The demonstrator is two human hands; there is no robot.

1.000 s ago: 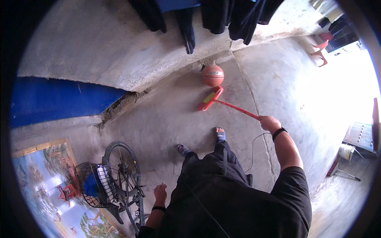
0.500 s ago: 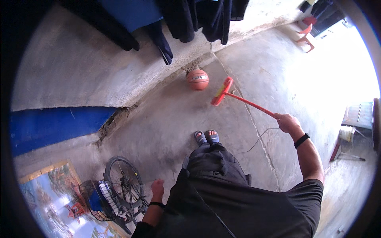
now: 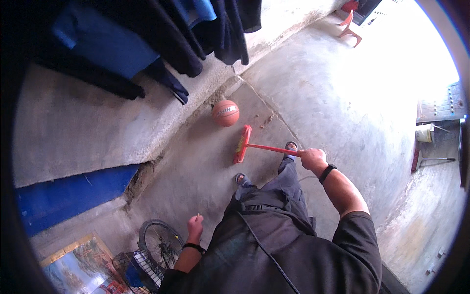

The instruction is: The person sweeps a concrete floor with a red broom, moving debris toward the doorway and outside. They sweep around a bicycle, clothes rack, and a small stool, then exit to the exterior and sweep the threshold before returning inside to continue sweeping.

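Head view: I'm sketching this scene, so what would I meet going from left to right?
Blue panel, bicycle wheel, left hand, orange basketball, red broom head, right hand, white bucket.

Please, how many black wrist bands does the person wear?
2: one band just behind the left hand, the other band just behind the right hand, which grips a red broom.

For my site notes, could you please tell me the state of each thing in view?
Broom: held by its handle
Right hand: closed around the broom
Left hand: curled, contents unclear
Ball: resting on the floor
Brown bits: scattered
Clothes: hanging
Sandals: worn
Basket: loaded
Bicycle: upright or leaning, unclear
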